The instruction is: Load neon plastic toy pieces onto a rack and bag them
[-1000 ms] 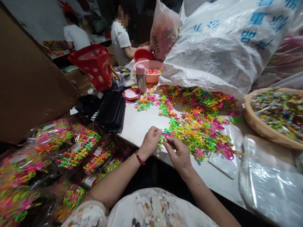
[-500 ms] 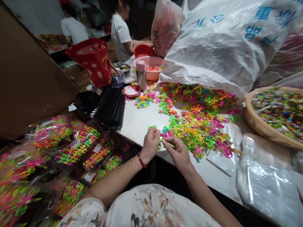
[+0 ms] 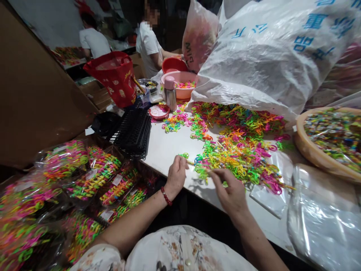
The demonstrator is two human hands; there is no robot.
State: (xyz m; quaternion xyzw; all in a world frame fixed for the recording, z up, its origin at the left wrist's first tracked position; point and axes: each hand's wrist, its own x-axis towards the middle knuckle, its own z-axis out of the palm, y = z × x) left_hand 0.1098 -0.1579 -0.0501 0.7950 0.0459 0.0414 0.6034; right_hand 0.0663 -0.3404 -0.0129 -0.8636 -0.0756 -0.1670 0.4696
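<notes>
My left hand (image 3: 177,175) is closed, pinching the end of a thin stick (image 3: 191,163) just over the table's near edge. Small green and pink plastic pieces (image 3: 201,171) sit between my two hands and appear to be on or around the stick. My right hand (image 3: 229,188) pinches with thumb and forefinger at their right side; its fingertips are blurred, so whether it grips the stick or a piece is unclear. Beyond both hands spreads a heap of bright loose plastic pieces (image 3: 239,150). A small green piece (image 3: 184,155) lies beside my left fingers.
Black racks (image 3: 132,131) stand stacked at the table's left. Filled clear packs (image 3: 66,160) pile up lower left. A tan basin (image 3: 301,139) of small parts and clear plastic bags (image 3: 318,210) are at right. A large white sack (image 3: 254,64), a flask (image 3: 170,94) and two people are farther back.
My hands have moved apart: the right has shifted right and slightly down, and the left slightly left. The stick and green pieces now show between them. The camera view has shifted slightly.
</notes>
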